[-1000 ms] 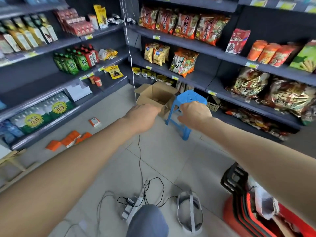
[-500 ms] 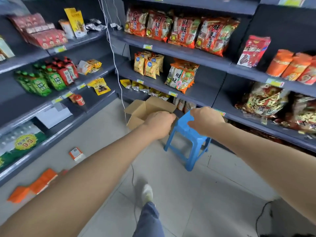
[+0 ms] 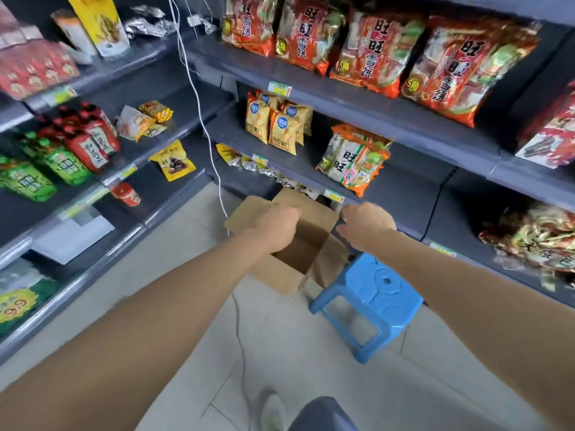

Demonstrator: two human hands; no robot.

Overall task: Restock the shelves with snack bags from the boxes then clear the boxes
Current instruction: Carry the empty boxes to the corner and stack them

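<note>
On the left shelves stand green drink cartons [image 3: 59, 166]. The left hand [image 3: 275, 227] reaches over the open cardboard box [image 3: 295, 247] on the floor — fingers curled, whether it grips I cannot tell. The right hand [image 3: 367, 223] is loosely clenched, empty, above the blue stool [image 3: 373, 293]. Snack bags [image 3: 354, 160] sit on the shelf behind.

Both arms stretched forward, forearms bare, backs of hands up. Left hand [image 3: 275, 228] loosely curled, fingers bent down and hidden behind knuckles. Right hand [image 3: 367, 225] curled the same, well apart to the right. Nothing visible in either grip; closure unclear.
</note>
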